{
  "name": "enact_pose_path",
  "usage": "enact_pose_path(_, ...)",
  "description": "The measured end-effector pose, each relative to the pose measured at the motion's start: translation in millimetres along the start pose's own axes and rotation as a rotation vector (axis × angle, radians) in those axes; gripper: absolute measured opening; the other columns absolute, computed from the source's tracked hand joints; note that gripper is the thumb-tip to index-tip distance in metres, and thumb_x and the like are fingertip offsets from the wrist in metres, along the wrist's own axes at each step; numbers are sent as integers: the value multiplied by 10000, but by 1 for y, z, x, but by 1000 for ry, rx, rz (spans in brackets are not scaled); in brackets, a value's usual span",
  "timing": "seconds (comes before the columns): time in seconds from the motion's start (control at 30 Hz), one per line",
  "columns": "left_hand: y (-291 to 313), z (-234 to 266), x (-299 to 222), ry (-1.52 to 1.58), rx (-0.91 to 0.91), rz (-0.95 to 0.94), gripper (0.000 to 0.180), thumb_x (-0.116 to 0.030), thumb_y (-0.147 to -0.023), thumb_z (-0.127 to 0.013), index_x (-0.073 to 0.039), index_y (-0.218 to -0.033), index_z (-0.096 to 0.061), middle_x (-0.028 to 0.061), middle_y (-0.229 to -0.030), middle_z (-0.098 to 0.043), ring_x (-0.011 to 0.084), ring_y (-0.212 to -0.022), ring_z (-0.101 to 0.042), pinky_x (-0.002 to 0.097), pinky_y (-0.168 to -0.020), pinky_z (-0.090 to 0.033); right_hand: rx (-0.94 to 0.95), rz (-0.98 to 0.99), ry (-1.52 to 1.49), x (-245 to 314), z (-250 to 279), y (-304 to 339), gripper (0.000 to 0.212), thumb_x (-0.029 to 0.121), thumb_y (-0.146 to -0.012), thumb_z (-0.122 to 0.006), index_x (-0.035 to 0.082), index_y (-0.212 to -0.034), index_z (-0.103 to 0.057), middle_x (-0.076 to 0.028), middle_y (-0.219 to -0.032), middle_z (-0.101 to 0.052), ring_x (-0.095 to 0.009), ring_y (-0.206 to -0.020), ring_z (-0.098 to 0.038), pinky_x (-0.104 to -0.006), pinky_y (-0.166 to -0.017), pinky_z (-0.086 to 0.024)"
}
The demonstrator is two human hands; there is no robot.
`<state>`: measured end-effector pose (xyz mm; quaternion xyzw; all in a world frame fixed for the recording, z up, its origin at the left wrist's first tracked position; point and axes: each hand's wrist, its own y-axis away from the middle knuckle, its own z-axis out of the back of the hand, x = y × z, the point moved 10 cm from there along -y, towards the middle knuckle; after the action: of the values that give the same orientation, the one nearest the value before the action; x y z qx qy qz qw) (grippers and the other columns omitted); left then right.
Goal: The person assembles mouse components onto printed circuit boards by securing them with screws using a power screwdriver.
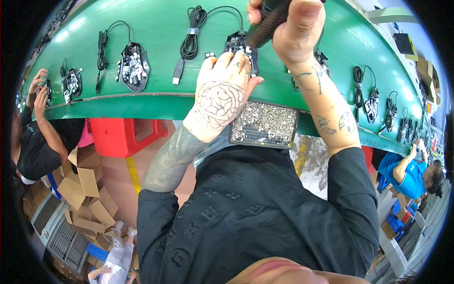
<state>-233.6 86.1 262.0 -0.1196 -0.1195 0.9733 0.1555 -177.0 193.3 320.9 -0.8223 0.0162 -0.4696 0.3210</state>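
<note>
- Your left hand [222, 90] presses its fingers flat on the open mouse [239, 47] on the green surface [161, 28].
- Your right hand [291, 28] fingers grasp a dark screwdriver [265, 23] above it.
- A screw tray [264, 124] sits nearby.

An opened black computer mouse base [239, 46], its circuit board and small parts exposed, is seen lying flat on the green tabletop [156, 28], partly covered from below, its cable running up to a coiled bundle. A dark electric screwdriver [265, 23] is held tilted, its tip set on the base's upper right.

screwdriver [265, 21] top beyond frame edge
</note>
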Motion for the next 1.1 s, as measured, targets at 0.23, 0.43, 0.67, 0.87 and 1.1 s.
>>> enact_pose_path(0.23,0,2,-1,22,-51,5,409,-382,-849,-692,-45,-1081,-677,47,-1065,-647,204,-1046,-596,387,-896,-437,3,20,129,15,-2,-13,788,709,-825,-614,-1,-1144,-495,-100,-846,-624,-130,-607,-584,-260,-531,-500)
enact_pose_path(0.43,-1,9,-6,5,-75,-8,388,-375,-846,-701,-65,-1077,-672,51,-1069,-642,209,-1045,-591,434,-964,-397,51,420,275,109,6,-18,823,758,-924,-315,7,-1211,-490,-162,-883,-670,-130,-536,-616,-250,-479,-535)
enact_pose_path(0.67,41,21,-58,349,149,-176,365,-327,-756,-772,-106,-1012,-637,62,-973,-554,253,-960,-551,423,-969,-376,195,160,-90,127,24,-6,847,747,-897,-408,20,-1330,-433,-192,-1020,-602,-171,-635,-604,-315,-563,-493)
enact_pose_path(0.87,54,15,-61,336,82,-227,227,-237,-774,-758,-156,-961,-657,-13,-905,-585,186,-894,-565,395,-881,-391,424,-55,-269,124,9,14,917,753,-845,-515,36,-1407,-408,-154,-1156,-533,-163,-731,-561,-330,-683,-442)
enact_pose_path(1.1,47,32,-54,453,30,-207,213,-207,-767,-781,-167,-956,-690,-35,-915,-640,168,-852,-595,373,-830,-408,510,-173,-373,125,-12,22,885,683,-860,-576,59,-1432,-317,-143,-1140,-520,-172,-725,-603,-325,-696,-453)
